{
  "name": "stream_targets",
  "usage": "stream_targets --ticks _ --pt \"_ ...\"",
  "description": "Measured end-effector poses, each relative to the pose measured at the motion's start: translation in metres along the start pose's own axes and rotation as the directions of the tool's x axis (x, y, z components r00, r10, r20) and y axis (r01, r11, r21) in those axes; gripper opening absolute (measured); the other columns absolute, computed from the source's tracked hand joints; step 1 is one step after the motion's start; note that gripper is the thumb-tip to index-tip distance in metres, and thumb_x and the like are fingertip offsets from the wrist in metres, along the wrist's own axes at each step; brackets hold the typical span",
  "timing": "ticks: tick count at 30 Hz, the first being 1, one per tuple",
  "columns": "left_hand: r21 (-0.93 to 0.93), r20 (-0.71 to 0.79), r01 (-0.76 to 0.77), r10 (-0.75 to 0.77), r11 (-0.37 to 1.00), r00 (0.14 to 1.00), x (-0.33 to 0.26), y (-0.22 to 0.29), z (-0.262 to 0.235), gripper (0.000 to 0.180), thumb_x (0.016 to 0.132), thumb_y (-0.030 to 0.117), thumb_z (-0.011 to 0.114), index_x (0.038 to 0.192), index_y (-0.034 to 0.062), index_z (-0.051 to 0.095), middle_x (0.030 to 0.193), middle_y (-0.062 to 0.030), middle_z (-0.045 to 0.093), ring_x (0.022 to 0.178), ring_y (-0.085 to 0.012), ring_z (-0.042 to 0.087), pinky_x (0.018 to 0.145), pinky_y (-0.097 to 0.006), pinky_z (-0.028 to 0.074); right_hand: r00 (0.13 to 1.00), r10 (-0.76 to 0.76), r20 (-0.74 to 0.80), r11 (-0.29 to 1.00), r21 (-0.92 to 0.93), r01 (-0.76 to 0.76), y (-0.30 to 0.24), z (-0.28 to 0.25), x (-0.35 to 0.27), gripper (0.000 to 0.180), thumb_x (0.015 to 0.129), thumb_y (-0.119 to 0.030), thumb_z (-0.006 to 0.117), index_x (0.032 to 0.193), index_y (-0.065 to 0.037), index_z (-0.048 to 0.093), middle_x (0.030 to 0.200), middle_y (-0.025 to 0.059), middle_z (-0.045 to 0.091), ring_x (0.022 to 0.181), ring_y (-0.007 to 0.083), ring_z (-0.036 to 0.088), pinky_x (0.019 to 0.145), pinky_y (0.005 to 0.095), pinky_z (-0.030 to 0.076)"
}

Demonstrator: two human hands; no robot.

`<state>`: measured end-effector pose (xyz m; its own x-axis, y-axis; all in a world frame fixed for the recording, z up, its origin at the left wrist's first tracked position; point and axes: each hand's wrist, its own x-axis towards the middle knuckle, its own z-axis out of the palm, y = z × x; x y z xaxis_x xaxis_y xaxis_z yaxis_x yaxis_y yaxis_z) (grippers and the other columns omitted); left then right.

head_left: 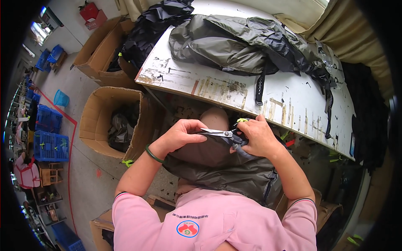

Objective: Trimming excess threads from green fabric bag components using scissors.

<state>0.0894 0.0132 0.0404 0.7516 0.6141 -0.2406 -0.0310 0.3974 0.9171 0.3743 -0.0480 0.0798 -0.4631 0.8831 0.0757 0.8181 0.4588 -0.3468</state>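
1. Workshop floor of grey concrete, with blue crates (51,146) at the far left and a long white worktable (289,100) scuffed with tape marks across the upper middle.
2. Heaped grey-green jackets (234,42) lie on the worktable; judged by the pile, many pieces are waiting or already handled, which of the two cannot be told.
3. Open cardboard box (111,121) beside the table holds dark fabric; another box (100,50) stands behind it.
4. Dark grey garment (234,175) rests across the person's lap, below the table edge.
5. Right hand (259,136) pinches a fold of this garment, fingers closed on the cloth.
6. Left hand (181,134) is closed around small scissors (220,133), blades at the pinched fold; trimming appears under way, not finished.
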Motion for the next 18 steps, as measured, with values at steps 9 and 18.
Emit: stream_targets --ticks 9,18 --pt "0.008 0.039 -0.003 0.003 1.000 0.999 0.001 0.004 0.001 0.021 0.087 0.003 0.071 0.107 0.0012 0.068 0.098 0.0002 0.069 0.090 -0.0047 0.061 0.083 -0.021 0.049 0.997 0.027 0.078 0.997 -0.071 -0.022 0.011 -0.005 -0.001 0.052 0.064 -0.053 0.082 0.076 -0.009 0.058 0.064 0.0071 0.060 0.067 0.0276 0.062 0.076 0.0376 0.039" --pt "0.058 0.071 0.010 -0.014 0.998 0.997 0.006 0.003 0.003 0.025 0.085 0.001 0.072 0.110 -0.0002 0.068 0.100 -0.0005 0.069 0.092 -0.0053 0.060 0.086 -0.022 0.048 0.996 -0.062 0.061 0.996 -0.063 0.065 0.007 -0.022 0.009 0.043 0.066 -0.041 0.083 0.080 -0.009 0.058 0.069 0.0069 0.062 0.071 0.0267 0.063 0.078 0.0383 0.039"
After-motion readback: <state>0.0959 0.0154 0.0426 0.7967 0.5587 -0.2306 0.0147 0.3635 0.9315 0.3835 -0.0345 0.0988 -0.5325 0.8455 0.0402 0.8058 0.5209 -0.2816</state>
